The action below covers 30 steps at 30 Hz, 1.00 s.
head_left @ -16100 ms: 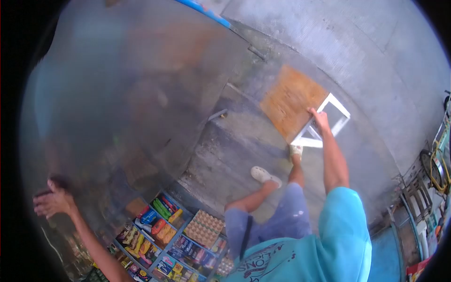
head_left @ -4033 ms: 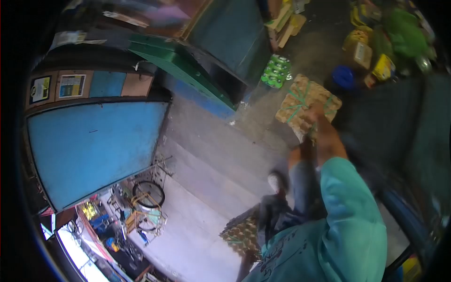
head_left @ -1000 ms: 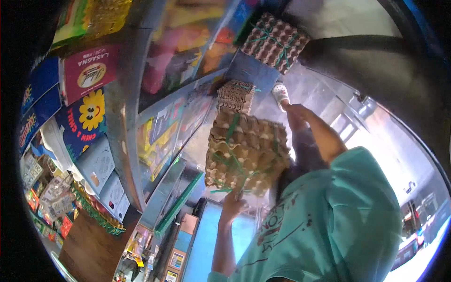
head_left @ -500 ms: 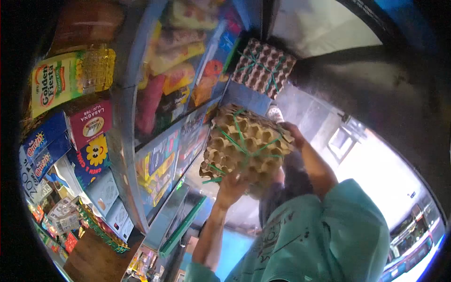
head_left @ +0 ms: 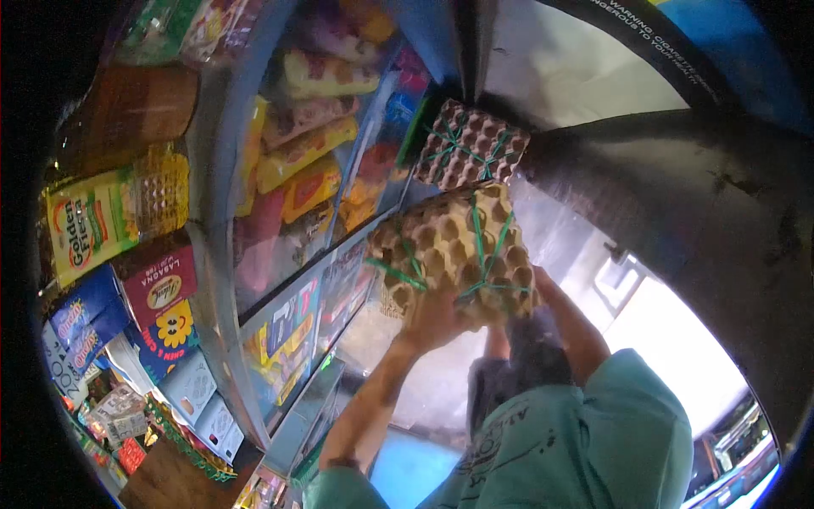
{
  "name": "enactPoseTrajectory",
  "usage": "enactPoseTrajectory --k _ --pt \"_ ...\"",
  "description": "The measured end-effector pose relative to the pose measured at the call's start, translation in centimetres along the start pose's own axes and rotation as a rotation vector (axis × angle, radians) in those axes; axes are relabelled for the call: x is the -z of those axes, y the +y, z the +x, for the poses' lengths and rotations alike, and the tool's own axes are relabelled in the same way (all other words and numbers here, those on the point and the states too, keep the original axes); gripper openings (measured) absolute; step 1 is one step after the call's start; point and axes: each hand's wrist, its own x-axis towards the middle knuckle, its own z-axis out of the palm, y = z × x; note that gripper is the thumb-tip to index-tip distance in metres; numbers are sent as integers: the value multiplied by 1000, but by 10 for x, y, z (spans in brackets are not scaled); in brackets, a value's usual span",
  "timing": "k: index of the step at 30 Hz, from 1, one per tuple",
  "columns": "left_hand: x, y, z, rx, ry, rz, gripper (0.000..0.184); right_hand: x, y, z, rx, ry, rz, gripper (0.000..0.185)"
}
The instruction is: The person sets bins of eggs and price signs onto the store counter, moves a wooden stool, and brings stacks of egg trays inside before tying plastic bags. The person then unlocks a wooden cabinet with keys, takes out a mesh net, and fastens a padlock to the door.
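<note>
A stack of tan egg trays (head_left: 445, 242), tied with green string, is held up in front of me. My left hand (head_left: 437, 321) grips its lower near edge, with the fingers partly hidden beneath. On the right side, my right hand (head_left: 539, 284) holds the stack's edge, and most of its fingers are out of sight behind the cardboard. Just beyond stands another tied bundle of egg trays (head_left: 475, 146), greyish-brown with green string, in the corner by the display case.
A glass-fronted case (head_left: 292, 229) with colourful packets runs along the left. Nearer are a Golden Fiesta oil pouch (head_left: 89, 225), a lasagna box (head_left: 157, 284) and blue snack boxes (head_left: 89, 318). A dark panel (head_left: 644, 161) slants across the upper right. Bright daylight enters at the right.
The held stack has tilted and risen slightly toward the bundle in the corner, now close against it in view. Both hands have kept hold, and my left arm reaches further forward.
</note>
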Motion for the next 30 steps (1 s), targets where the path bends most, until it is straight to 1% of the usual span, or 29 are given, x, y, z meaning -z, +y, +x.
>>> enactPoseTrajectory --k 2,3,6,9,12,13,16,19,22,23,27,30 --pt "11 8 19 -108 49 87 35 -16 -9 7 15 18 48 37" --pt "17 13 30 -134 -10 49 34 -25 -14 13 35 26 57 36" --pt "5 -2 65 -147 -107 188 31 -46 -19 33 88 60 80 35" --pt "6 -11 96 -231 -44 291 30 -60 -21 57 135 87 106 34" --pt "26 0 129 -158 -136 326 29 -70 -14 70 171 115 135 33" --pt "26 -3 142 -202 -93 403 30 -72 -13 76 186 125 141 33" --pt "35 -4 164 -219 -132 390 28 -79 -9 88 236 163 158 32" --pt "32 -18 183 -330 -109 396 25 -84 -4 99 290 199 170 31" --pt "29 -22 201 -296 -214 552 23 -92 5 112 336 234 189 30" --pt "19 -35 215 -267 -230 585 23 -92 6 118 349 236 201 30" --pt "7 -53 246 -261 -229 527 23 -91 6 128 389 259 171 29" --pt "6 -67 232 -238 -190 465 28 -88 9 128 390 262 151 28"
